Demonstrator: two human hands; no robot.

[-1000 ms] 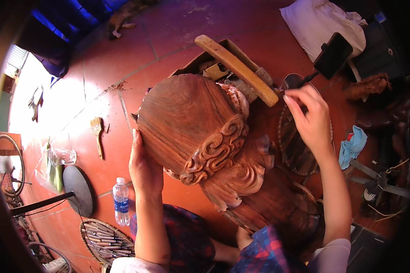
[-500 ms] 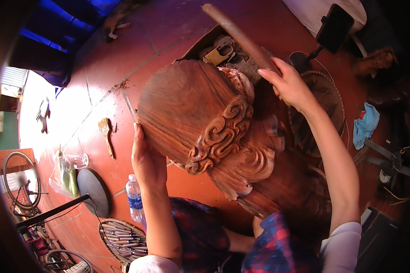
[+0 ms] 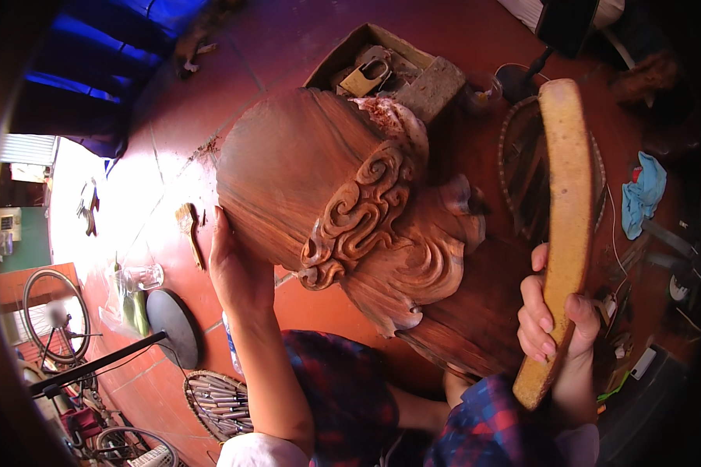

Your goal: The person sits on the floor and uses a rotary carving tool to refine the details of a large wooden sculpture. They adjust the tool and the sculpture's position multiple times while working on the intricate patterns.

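Note:
In my right hand is a thick, slightly curved wooden bar, yellowish brown, held by its lower part. The fingers wrap one side and the thumb lies on the other; the bar stands over the right side, apart from the carving. My left hand holds the near left side of a large reddish-brown wood carving, palm against it and a finger pointing up its edge. Some of its fingers are hidden. The carving has a smooth rounded top, a band of scrolls and flowing folds below.
Behind the carving stands a box with a padlock and a grey block. Leftward lie a paintbrush, a round stand base and a basket of chisels. A blue cloth is at right.
My right hand has brought the bar back from above the carving's far side toward me and to the right, turning its broad face up. My left hand keeps its place on the carving.

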